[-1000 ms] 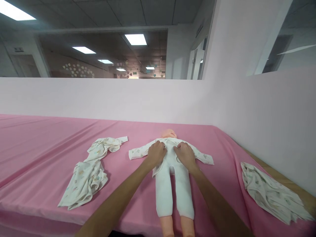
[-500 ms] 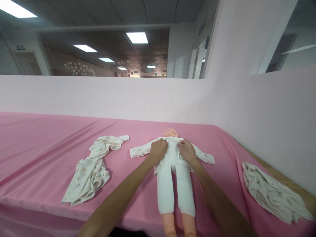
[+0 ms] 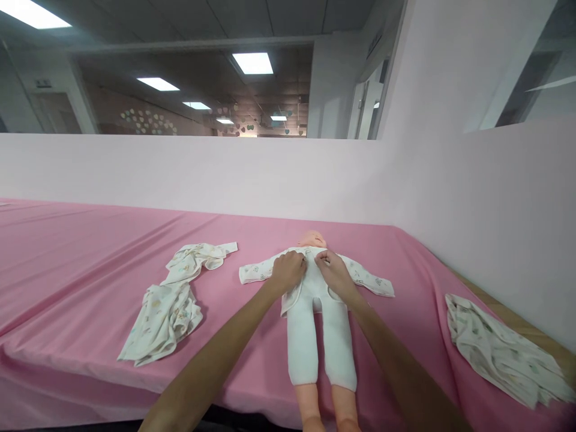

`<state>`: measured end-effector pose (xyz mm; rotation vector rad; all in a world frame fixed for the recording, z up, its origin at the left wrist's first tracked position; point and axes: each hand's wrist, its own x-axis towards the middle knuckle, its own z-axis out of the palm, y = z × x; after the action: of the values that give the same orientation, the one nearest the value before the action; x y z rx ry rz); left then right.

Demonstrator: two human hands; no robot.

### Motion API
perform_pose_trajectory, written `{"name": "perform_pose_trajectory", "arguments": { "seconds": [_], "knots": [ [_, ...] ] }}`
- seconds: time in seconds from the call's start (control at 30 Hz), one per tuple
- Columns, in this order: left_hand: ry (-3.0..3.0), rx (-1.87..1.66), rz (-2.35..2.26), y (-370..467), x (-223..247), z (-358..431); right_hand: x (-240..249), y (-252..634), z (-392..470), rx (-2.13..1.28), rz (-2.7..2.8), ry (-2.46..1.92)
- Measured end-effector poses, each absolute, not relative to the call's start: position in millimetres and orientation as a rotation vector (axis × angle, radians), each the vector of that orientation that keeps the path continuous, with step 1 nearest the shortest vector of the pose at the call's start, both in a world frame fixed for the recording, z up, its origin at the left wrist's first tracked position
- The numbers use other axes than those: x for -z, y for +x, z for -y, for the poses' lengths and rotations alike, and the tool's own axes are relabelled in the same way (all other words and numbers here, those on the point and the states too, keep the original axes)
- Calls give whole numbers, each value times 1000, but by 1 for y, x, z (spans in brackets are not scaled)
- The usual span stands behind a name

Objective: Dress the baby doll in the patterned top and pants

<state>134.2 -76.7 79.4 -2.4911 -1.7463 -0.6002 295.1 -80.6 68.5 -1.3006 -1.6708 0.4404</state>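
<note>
A baby doll (image 3: 302, 345) with a white cloth body lies on its back, head away from me and feet toward me. Its arms are inside the sleeves of a white printed baby shirt (image 3: 257, 272), whose front lies open over the chest. My left hand (image 3: 288, 270) is closed at the shirt's front edge on the left side of the chest. Close beside it, my right hand (image 3: 333, 273) pinches the opposite front edge near the neck. The exact grip of the fingertips is partly hidden.
A pink sheet (image 3: 90, 264) covers the surface under the doll. Crumpled printed baby clothes (image 3: 166, 321) lie to the left. Another printed garment (image 3: 506, 354) lies at the right edge, near the white wall (image 3: 495, 204). A low wall with a window stands behind.
My right hand has moved left across the doll's chest, closer to my left hand. My left hand stays nearly in place. The view has shifted slightly.
</note>
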Motion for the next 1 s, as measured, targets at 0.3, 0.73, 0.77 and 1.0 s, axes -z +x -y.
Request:
{"name": "perform_pose_trajectory", "arguments": {
  "seconds": [0.3,0.73,0.77,1.0],
  "knots": [
    [-2473,676,1728,137,-74,70,-71,290,85,-281,1687,-1412],
    [-2493,851,1661,148,-78,77,-73,284,89,-288,1633,-1286],
    [-2498,856,1661,148,-78,77,-73,283,89,-283,1631,-1285],
    [-2544,977,1698,148,-74,72,-72,278,94,-154,1690,-1348]
  ]
}}
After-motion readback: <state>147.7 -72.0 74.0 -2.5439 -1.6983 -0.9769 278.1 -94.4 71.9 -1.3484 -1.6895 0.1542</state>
